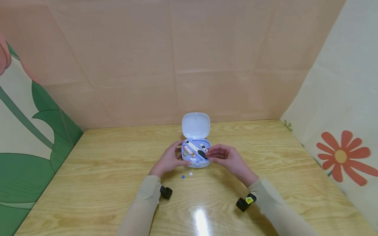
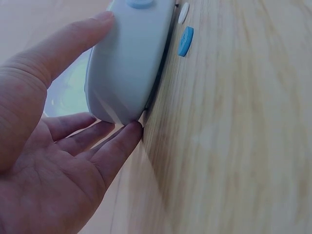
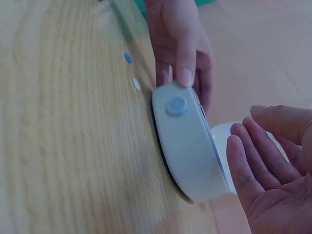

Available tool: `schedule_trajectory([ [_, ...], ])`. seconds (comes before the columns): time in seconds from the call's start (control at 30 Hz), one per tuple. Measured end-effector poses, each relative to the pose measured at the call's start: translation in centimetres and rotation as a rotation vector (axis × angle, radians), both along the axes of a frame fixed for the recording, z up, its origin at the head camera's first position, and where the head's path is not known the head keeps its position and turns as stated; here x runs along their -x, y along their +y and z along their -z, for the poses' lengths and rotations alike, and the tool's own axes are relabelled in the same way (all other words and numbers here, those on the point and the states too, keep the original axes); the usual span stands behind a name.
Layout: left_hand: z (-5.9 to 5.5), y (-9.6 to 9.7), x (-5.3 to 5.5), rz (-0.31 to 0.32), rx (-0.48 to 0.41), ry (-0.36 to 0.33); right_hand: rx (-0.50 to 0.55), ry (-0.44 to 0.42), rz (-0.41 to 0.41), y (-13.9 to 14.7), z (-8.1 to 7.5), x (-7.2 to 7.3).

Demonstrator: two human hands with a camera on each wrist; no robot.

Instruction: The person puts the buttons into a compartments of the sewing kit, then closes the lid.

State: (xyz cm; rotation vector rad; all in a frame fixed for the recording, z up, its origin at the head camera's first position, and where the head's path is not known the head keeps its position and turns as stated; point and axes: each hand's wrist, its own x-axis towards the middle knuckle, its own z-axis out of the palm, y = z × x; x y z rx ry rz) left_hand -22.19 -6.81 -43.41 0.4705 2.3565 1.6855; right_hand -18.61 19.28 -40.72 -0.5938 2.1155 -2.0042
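A small pale-blue sewing case (image 1: 198, 165) stands on the table with its white lid (image 1: 196, 125) raised at the back. My left hand (image 1: 169, 160) grips its left end, thumb on the front wall and fingertips against the side. Over the right edge hovers my right hand (image 1: 227, 159), fingers gently bent, a gap between thumb and fingertips and nothing visible between them. Diagonally across the inside lies a slim white tool with a black end (image 1: 202, 154), among small buttons and pale pieces. A blue button (image 2: 185, 41) and a white button (image 3: 136, 84) lie in front.
The wood-grain table (image 1: 112, 183) extends on both sides of the case. Behind it hangs a pinkish-tan sheet (image 1: 177, 65); a floral sheet (image 1: 339, 98) borders the right and a leafy one (image 1: 29, 131) the left. Each wrist wears a small black camera (image 1: 166, 192).
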Motion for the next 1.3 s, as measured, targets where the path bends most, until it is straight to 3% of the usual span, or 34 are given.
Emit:
schedule_trajectory([
  [0.27,0.1,0.0,-0.1,-0.007,0.011,0.007,-0.041,-0.039,-0.04,-0.8,0.2,-1.2],
  [0.8,-0.2,0.1,-0.3,0.017,-0.035,0.025,-0.075,-0.022,-0.134,-2.8,2.1,-1.7],
  [1.1,-3.1,0.2,-1.8,0.055,-0.075,0.006,-0.078,-0.033,-0.184,-3.7,2.8,-2.1],
  [1.3,-3.3,0.2,-2.0,0.052,-0.083,0.009,-0.095,-0.055,-0.188,-3.9,3.0,-2.2],
])
